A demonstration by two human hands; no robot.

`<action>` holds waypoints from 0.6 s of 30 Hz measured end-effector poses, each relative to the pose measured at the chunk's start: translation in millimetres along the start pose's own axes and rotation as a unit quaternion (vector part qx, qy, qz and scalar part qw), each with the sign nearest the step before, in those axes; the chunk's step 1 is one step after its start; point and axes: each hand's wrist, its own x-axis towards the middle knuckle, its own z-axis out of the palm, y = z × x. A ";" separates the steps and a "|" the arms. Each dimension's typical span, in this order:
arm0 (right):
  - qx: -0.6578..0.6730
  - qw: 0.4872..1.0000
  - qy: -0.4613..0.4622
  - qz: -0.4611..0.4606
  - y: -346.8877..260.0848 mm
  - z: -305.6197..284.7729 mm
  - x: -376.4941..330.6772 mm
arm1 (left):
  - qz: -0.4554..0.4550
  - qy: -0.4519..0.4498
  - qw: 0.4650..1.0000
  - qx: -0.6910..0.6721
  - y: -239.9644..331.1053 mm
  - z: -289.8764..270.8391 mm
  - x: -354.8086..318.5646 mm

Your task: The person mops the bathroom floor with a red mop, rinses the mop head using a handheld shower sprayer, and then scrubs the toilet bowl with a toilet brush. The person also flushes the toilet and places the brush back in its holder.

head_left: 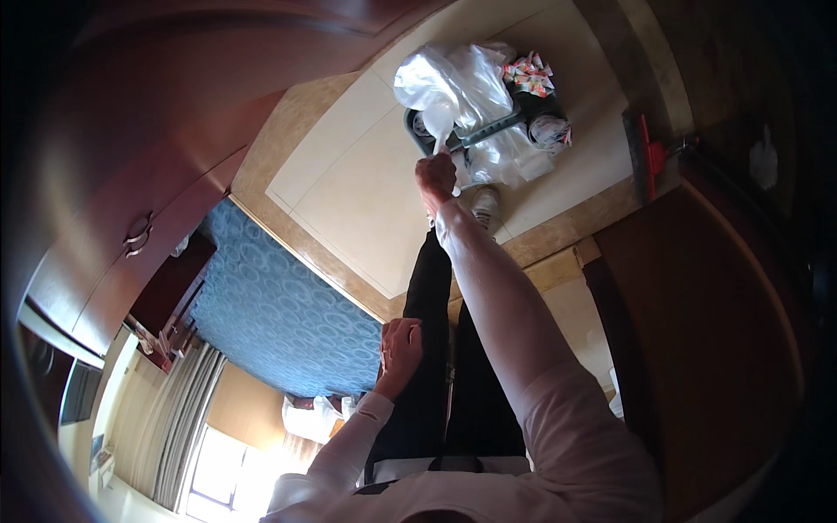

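Note:
My right hand (436, 179) is closed round the narrow handle of a white ladle-shaped thing (438, 120) with a rounded head. Its exact kind is hard to make out. It is held over the near left side of a dark grey carrier basket (490, 131) on the floor. Clear plastic bags (471, 78) fill the basket and spill over it. Red-and-white wrapped packets (529, 76) and a clear wrapped bundle (549, 131) lie at its right. By my left thigh hangs my left hand (401, 350), its fingers curled, with nothing visible in them.
My shoe (486, 205) stands close to the basket on beige tiles (340, 192). Blue patterned carpet (270, 296) begins at the left. Reddish-brown cabinet doors (166, 200) line the left side. On the right are a brown door panel (697, 322) and a red-edged floor squeegee (649, 157).

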 end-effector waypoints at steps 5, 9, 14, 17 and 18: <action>0.219 0.958 -0.181 0.039 31.4 -9.7 37.8 | 0.019 -0.054 0.996 0.071 8.2 -9.1 -9.0; 0.310 0.936 -0.060 0.155 62.7 -43.8 77.2 | -0.031 -0.101 0.986 0.131 25.7 -5.3 -1.1; 0.396 0.903 -0.022 0.163 71.5 -35.0 146.7 | -0.015 -0.065 0.986 0.156 36.9 -2.2 7.9; 0.266 0.937 0.092 0.209 75.1 -10.5 169.7 | -0.016 -0.056 0.985 0.160 46.5 -9.0 14.5; 0.327 0.930 0.033 0.166 87.8 -12.6 170.5 | -0.021 -0.062 0.985 0.162 45.7 -13.1 14.5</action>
